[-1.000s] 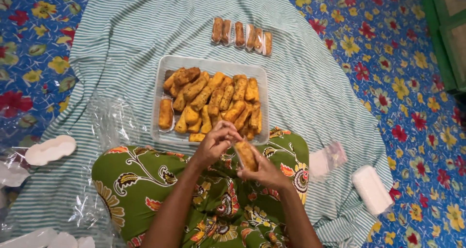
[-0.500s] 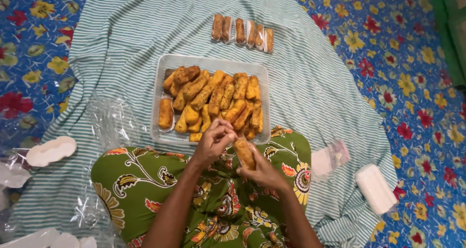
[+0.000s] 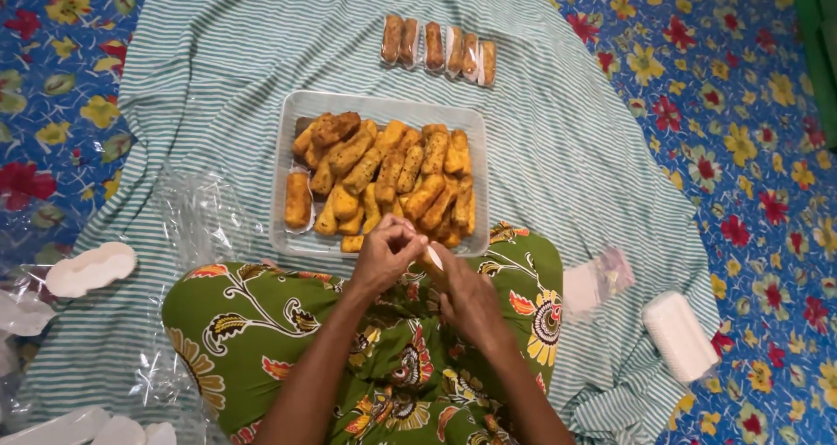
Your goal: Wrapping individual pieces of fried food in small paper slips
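Over the lap, just in front of the tray [image 3: 288, 236], both hands meet on 1 fried roll [image 3: 433, 258]: right hand [image 3: 471, 301] cups it, left hand [image 3: 385, 255] pinches its top. It looks light, crumbly, greasy, best gripped mid-length

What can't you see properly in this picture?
- The snack between the hands, head view: the left hand and right hand cover most of it.
- White pieces at bottom left: cut off by the edge.
- Row of wrapped snacks beyond the tray: too small to tell the wrapping.
- Clear plastic left of the tray: see-through, outline unclear.
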